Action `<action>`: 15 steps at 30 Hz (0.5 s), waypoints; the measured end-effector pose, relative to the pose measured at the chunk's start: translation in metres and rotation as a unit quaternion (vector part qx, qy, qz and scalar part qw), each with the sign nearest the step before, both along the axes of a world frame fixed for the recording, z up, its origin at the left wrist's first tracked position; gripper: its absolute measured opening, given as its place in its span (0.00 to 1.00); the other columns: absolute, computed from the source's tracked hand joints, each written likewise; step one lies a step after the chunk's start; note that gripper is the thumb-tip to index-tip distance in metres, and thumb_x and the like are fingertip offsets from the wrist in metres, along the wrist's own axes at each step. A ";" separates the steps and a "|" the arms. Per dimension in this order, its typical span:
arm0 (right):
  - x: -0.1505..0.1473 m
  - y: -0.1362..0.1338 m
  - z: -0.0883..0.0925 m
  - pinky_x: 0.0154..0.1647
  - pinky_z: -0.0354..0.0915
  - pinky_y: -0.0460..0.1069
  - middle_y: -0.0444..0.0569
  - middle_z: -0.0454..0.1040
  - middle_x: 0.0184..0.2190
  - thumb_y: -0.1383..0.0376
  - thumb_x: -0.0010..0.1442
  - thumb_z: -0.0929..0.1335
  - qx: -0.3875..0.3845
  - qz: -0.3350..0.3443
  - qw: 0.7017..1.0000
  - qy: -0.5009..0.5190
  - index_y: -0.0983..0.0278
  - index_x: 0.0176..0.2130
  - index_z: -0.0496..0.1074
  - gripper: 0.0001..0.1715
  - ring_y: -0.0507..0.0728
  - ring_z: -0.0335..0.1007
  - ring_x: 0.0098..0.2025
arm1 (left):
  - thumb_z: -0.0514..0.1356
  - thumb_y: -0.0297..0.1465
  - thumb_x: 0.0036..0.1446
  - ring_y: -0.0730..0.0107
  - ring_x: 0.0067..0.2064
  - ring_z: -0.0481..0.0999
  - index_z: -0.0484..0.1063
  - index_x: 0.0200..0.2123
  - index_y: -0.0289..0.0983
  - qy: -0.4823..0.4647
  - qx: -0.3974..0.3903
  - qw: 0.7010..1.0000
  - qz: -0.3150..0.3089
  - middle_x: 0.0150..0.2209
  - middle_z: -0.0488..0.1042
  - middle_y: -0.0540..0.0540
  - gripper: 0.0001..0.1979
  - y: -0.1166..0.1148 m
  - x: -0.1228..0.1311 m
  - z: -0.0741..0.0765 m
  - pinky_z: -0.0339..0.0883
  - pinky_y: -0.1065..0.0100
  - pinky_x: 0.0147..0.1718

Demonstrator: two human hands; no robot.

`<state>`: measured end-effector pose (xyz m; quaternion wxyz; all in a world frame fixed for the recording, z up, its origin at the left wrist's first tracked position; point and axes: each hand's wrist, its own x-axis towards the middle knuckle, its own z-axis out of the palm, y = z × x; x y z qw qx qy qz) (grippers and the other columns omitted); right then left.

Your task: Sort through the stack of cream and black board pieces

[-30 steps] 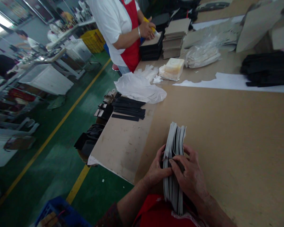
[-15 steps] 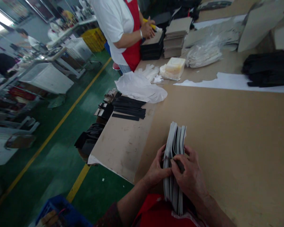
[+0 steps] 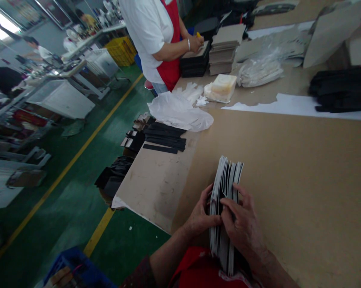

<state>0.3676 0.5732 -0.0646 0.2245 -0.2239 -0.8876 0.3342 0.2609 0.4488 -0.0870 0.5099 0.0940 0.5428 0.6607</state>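
Observation:
A thick bundle of thin, pale-edged strips (image 3: 219, 236) stands on edge close to my body, at the near side of the brown table (image 3: 288, 176). My left hand (image 3: 201, 214) grips its left side, with the thumb across the near edges. My right hand (image 3: 242, 218) holds the right side, thumb and forefinger pressed at a dark gap between the strips. Toward the top the strips fan apart. The lower end of the bundle rests against my red apron (image 3: 195, 268).
Black strips (image 3: 165, 138) and a white plastic bag (image 3: 180, 112) lie at the table's left edge. Beyond are a yellowish block (image 3: 224, 88), board stacks (image 3: 225, 48) and a black pile (image 3: 342, 90). A person in a red apron (image 3: 168, 64) stands behind. A blue crate (image 3: 75, 268) is lower left.
The strips have spread wider at the top, and the right part of the bundle leans further right with my right hand. The other person's hands have moved down onto the dark stack.

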 end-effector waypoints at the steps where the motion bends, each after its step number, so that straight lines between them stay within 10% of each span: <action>1: 0.000 0.000 0.001 0.54 0.72 0.70 0.59 0.59 0.64 0.66 0.65 0.65 0.001 0.002 1.000 -0.006 0.62 0.43 0.77 0.11 0.71 0.63 0.61 | 0.77 0.32 0.41 0.43 0.65 0.68 0.54 0.70 0.46 0.004 -0.002 1.000 0.002 0.68 0.64 0.38 0.56 0.001 0.000 0.001 0.65 0.48 0.63; 15: -0.006 0.001 -0.001 0.57 0.70 0.72 0.59 0.62 0.62 0.58 0.66 0.69 -0.024 -0.003 1.000 0.000 0.61 0.39 0.77 0.10 0.70 0.63 0.62 | 0.75 0.27 0.40 0.47 0.64 0.69 0.55 0.69 0.41 0.036 -0.027 0.999 0.008 0.67 0.66 0.38 0.54 0.002 -0.001 0.009 0.62 0.51 0.64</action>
